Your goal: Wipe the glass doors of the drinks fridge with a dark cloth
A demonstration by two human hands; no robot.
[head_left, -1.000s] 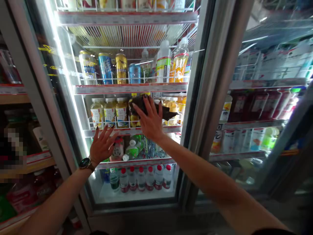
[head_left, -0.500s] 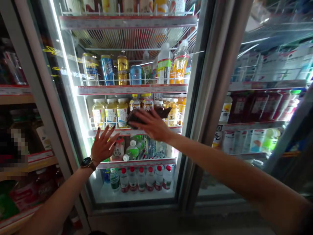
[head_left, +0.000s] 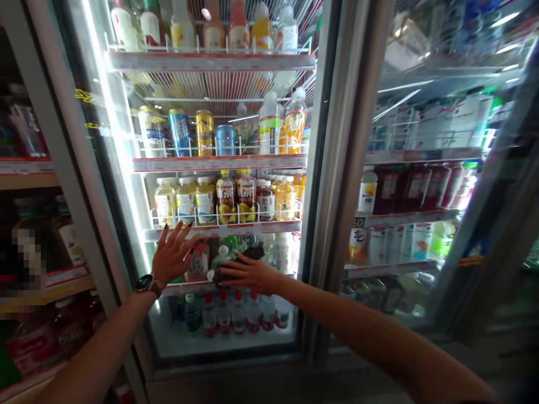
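My right hand point(head_left: 255, 275) is laid over a dark cloth point(head_left: 254, 252) and presses it against the glass door point(head_left: 227, 349) of a lit drinks fridge. The cloth's far edge sticks out past my fingers; the rest lies under my palm. My left hand point(head_left: 172, 257) rests on the same glass to the left, fingers spread, holding nothing. A watch point(head_left: 145, 282) is on my left wrist. Behind the glass near my hands stand yellow-capped tea bottles point(head_left: 226, 196), and lower down several red-capped bottles point(head_left: 238, 314).
A metal door frame point(head_left: 343, 168) borders the glass on the right, with another glass-fronted fridge of drinks beyond it. Blue and gold cans point(head_left: 204, 133) stand on a higher shelf. Open shelving with bottles point(head_left: 67, 320) is at the left.
My right hand has moved down and a little left with the cloth, from the tea-bottle shelf to the shelf below. My left hand stays on the glass. The view has shifted slightly.
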